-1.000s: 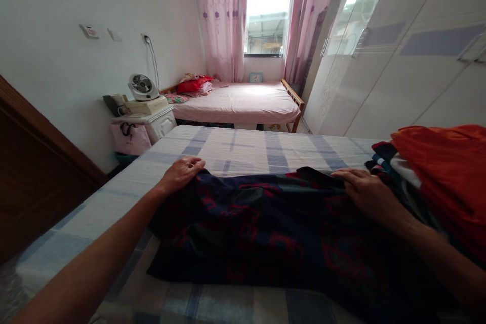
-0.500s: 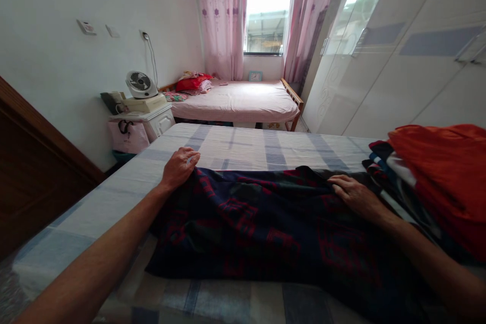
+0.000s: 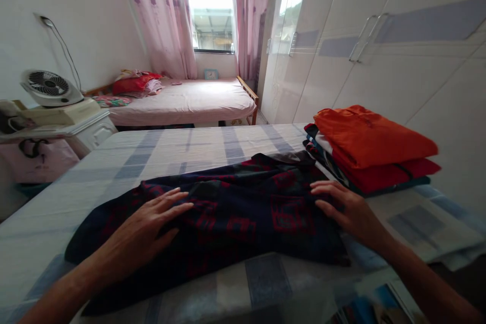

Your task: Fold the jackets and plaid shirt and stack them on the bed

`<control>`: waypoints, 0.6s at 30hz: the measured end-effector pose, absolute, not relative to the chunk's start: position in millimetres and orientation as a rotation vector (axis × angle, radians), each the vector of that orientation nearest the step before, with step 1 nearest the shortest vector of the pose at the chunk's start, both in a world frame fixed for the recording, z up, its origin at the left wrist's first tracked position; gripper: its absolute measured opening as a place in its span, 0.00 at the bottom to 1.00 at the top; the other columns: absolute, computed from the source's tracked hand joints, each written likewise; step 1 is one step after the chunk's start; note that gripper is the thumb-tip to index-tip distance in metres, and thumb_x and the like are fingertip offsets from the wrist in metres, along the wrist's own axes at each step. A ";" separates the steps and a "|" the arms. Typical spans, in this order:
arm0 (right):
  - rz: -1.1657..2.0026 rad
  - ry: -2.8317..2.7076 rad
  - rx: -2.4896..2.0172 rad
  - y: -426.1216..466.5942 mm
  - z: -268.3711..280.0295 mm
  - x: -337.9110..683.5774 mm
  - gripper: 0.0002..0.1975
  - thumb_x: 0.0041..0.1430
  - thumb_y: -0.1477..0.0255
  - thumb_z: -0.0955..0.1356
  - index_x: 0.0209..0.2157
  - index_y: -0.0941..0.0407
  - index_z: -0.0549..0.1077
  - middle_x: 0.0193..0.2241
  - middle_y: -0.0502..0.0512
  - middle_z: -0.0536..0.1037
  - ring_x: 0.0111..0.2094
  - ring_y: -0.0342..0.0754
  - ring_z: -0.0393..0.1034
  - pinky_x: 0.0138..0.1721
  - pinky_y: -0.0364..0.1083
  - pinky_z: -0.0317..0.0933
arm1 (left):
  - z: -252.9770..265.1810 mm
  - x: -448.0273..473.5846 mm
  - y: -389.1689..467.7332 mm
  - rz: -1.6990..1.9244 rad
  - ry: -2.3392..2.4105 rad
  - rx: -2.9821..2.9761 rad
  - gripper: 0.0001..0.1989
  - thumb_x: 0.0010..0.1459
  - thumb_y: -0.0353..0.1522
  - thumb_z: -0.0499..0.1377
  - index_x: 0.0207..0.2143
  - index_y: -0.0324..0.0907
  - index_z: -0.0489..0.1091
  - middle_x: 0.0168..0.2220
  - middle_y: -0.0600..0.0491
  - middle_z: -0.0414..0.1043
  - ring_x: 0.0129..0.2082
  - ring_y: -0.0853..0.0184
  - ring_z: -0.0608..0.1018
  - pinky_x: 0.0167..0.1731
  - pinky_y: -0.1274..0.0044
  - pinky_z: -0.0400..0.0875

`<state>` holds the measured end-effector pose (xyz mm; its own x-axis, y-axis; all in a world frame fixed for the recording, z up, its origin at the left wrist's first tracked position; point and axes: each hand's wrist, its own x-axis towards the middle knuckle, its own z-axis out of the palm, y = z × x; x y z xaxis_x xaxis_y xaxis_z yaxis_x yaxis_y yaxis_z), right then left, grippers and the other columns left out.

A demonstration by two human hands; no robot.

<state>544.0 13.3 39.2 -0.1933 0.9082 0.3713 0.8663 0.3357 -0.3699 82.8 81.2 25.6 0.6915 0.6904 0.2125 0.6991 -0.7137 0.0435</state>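
Observation:
A dark navy collared shirt (image 3: 228,217) with red block patterns lies spread sideways across the bed. Its dark collar (image 3: 288,157) points toward the far right. Over the left half of the shirt is my left hand (image 3: 148,223), palm down with fingers stretched out and parted. My right hand (image 3: 345,207) hovers over or rests on the shirt's right part; its fingers are spread and slightly bent, and contact is hard to tell. Just beyond that hand, a stack of folded clothes (image 3: 375,136) has an orange garment on top and red and dark ones beneath.
The bed has a blue-and-white checked sheet (image 3: 246,144). Behind it stand a pink-covered bed (image 3: 205,98) and a window with pink curtains (image 3: 167,20). White wardrobes (image 3: 341,81) line the right. At left, a fan (image 3: 51,86) sits above a white cabinet (image 3: 94,131).
The view has swung right. Both hands have let go of the shirt's far edge and come nearer, fingers now spread. The shirt lies flatter, with its left part stretched out further.

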 end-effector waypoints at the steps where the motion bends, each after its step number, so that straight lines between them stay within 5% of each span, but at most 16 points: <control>1: 0.101 -2.110 -1.554 -5.4 32.8 545.4 0.10 0.59 0.64 0.64 0.40 0.51 0.72 0.49 0.55 0.73 0.50 0.50 0.68 0.51 0.50 0.63 | 23.7 90.9 75.7 -0.331 -1.122 -2.851 0.26 0.56 0.33 0.55 0.58 0.54 0.60 0.62 0.57 0.57 0.62 0.58 0.60 0.57 0.66 0.61; 5: 0.029 -2.312 -1.565 -59.6 0.5 552.0 0.21 0.53 0.61 0.69 0.49 0.48 0.70 0.55 0.56 0.68 0.57 0.55 0.61 0.54 0.54 0.60 | 14.8 113.6 72.3 -0.362 -1.008 -2.810 0.23 0.58 0.32 0.55 0.56 0.50 0.64 0.59 0.51 0.63 0.58 0.57 0.65 0.54 0.64 0.64; 9: 0.032 -2.378 -1.619 -78.7 -18.6 555.5 0.32 0.54 0.62 0.68 0.60 0.45 0.59 0.61 0.56 0.60 0.61 0.58 0.54 0.56 0.57 0.58 | 9.9 122.9 79.0 -0.405 -1.035 -2.754 0.13 0.60 0.29 0.52 0.44 0.43 0.73 0.47 0.48 0.74 0.47 0.59 0.75 0.48 0.66 0.69; 11: 0.098 -2.364 -1.641 -80.7 -19.7 555.3 0.32 0.55 0.63 0.67 0.61 0.45 0.57 0.62 0.55 0.58 0.62 0.57 0.53 0.57 0.57 0.57 | 9.5 124.3 78.7 -0.405 -1.052 -2.752 0.12 0.59 0.28 0.51 0.40 0.42 0.74 0.44 0.48 0.75 0.44 0.61 0.76 0.46 0.67 0.69; 18: 0.176 -2.207 -1.635 -74.1 -20.1 553.4 0.21 0.61 0.73 0.61 0.55 0.48 0.65 0.58 0.55 0.65 0.57 0.49 0.61 0.55 0.49 0.61 | 6.1 120.2 76.2 -0.404 -0.964 -2.786 0.22 0.55 0.25 0.53 0.53 0.44 0.66 0.51 0.49 0.71 0.51 0.60 0.72 0.51 0.66 0.65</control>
